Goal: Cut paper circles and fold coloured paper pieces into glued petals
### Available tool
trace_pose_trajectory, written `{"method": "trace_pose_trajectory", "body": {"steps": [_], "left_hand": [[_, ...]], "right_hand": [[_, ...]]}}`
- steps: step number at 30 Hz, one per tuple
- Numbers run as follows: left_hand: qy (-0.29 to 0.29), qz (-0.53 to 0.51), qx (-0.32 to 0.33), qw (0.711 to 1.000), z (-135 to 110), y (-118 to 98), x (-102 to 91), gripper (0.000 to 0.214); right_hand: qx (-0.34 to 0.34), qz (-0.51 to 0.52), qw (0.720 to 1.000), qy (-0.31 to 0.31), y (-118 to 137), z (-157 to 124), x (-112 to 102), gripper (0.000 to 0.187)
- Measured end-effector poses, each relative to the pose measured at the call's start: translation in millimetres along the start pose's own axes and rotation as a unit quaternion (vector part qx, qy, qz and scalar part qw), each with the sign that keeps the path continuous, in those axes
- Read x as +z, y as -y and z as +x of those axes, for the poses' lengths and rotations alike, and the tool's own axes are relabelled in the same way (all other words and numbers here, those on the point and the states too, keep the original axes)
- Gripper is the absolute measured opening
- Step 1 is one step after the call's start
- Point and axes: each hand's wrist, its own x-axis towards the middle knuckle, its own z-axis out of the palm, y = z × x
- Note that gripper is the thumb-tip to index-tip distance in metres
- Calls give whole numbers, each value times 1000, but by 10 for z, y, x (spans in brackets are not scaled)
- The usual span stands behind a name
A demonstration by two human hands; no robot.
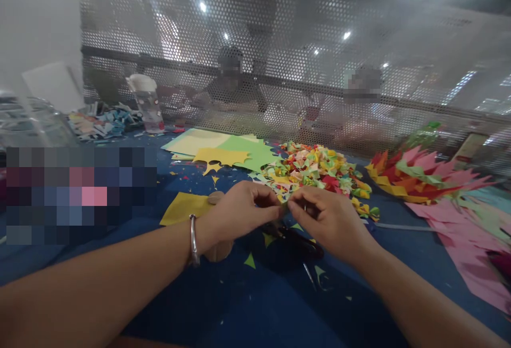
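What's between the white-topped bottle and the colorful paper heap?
Head view: flat paper sheets, pale yellow and green, lie between bottle and heap.

A grey perforated partition rises behind the far edge of a dark blue table; bright spots of light glint across its holed surface.

L hand & R hand nearly tip to tip, both pinched, forearms angled inwd
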Motion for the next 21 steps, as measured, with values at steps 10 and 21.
{"method": "trace_pose_trajectory", "body": {"steps": [10,21], "left_hand": [[-9,-240,-141,960,-20,-99,65,9],[-40,-374,-171,911,-11,-12,40,10]], "right_hand": [[-46,-38,995,-81,41,-69,14,13],[-109,-71,990,-61,33,-36,54,14]]}}
